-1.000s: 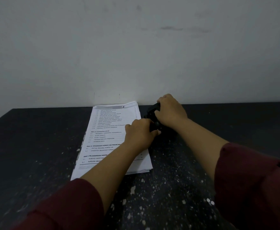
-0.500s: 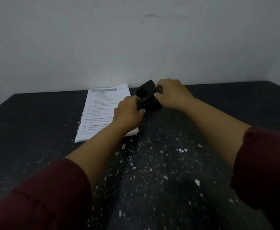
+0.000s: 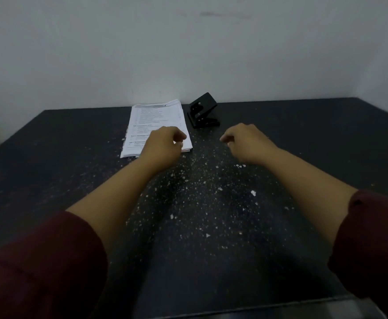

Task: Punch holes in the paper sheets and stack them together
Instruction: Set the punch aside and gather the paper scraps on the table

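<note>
Two empty hands over a dark speckled bench [image 3: 211, 226].
Left hand [image 3: 163, 146], loosely curled, overlaps the paper stack [image 3: 156, 120]; right hand [image 3: 245, 141] loosely curled, near the black hole punch [image 3: 203, 111].

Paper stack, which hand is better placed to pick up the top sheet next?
Left. The left hand hangs over the near right corner of the paper stack, empty. The right hand is over bare table, nearer the hole punch, so it suits working that.
</note>
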